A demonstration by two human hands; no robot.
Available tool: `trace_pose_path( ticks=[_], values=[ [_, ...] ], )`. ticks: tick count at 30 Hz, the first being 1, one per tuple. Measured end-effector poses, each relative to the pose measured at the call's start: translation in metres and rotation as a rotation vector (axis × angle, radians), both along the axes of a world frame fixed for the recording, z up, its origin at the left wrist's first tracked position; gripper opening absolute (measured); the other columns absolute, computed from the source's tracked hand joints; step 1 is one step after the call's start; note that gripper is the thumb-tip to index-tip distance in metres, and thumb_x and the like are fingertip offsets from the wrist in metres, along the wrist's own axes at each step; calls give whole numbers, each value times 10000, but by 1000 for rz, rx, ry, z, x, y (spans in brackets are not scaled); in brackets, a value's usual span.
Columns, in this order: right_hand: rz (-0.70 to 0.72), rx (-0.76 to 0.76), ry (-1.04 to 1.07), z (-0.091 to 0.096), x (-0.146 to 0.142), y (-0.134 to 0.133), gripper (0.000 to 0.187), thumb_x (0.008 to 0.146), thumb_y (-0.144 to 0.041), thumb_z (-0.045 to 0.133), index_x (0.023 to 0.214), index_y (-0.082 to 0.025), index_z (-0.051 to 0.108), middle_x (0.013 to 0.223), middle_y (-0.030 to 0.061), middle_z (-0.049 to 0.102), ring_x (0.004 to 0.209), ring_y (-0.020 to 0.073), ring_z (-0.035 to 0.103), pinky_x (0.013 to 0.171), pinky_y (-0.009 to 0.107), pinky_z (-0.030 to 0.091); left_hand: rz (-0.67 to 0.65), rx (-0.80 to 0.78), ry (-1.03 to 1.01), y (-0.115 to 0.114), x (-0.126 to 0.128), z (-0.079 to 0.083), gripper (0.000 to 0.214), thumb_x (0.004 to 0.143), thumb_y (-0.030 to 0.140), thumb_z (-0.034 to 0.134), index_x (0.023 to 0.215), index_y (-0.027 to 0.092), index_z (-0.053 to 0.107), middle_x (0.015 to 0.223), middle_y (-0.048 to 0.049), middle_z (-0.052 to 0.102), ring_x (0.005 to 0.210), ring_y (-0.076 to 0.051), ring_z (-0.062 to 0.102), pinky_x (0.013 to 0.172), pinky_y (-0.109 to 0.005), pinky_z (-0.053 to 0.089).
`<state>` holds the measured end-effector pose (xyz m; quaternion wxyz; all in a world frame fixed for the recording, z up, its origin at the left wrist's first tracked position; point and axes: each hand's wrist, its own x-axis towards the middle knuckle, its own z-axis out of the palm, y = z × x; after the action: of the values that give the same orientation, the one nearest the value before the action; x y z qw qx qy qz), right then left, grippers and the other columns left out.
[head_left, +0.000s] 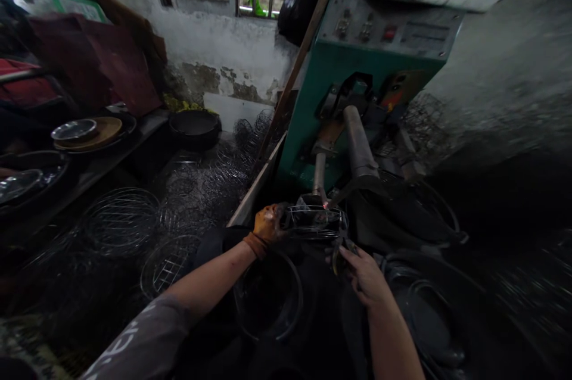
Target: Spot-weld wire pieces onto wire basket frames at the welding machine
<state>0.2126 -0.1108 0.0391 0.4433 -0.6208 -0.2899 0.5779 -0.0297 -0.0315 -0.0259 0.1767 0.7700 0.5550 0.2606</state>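
Gripping wire rack (318, 226) by its left end, gloved left hand (269, 222) sitting near wooden plank's (255, 184) edge; bare right hand (361, 273) pinching dark hand tool (338, 258) at rack's right end. Orange spot (325, 205) glowing by rack's far edge. Some room opening between forearms, round rim (300, 293) showing there, contents too dark to tell. Dark basin (195, 137) standing by wall (236, 49), insides unclear; shiny bowl (74, 130) resting on tan disc (108, 130). Green machine (300, 124) blocking way ahead; wire grids (120, 219) crowding left side.
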Motion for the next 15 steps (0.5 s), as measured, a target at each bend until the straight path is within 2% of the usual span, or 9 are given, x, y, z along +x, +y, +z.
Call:
trace_pose_path(
  ticks=[5, 11, 15],
  values=[
    [-53, 5, 7, 5, -8, 10, 458, 491, -446, 863, 795, -158, 677, 653, 67, 709, 597, 232, 682, 543, 285, 510, 71, -16, 25, -1, 7, -1, 681, 742, 621, 733, 1228, 151, 652, 1135, -137, 703, 1042, -339, 667, 913, -462, 550],
    [-60, 37, -12, 6, -10, 19, 436, 514, -433, 852, 810, -161, 683, 677, 56, 713, 604, 237, 693, 536, 289, 526, 97, -28, 5, -2, 11, -3, 625, 737, 621, 741, 1145, 153, 665, 1089, -129, 711, 998, -320, 679, 872, -427, 560],
    [-51, 14, -7, 5, -6, 21, 420, 515, -415, 859, 800, -156, 691, 684, 61, 719, 611, 244, 701, 537, 290, 533, 99, -14, 20, -3, 12, -2, 627, 760, 652, 703, 1168, 178, 657, 1104, -122, 708, 998, -315, 680, 861, -419, 560]
  ],
)
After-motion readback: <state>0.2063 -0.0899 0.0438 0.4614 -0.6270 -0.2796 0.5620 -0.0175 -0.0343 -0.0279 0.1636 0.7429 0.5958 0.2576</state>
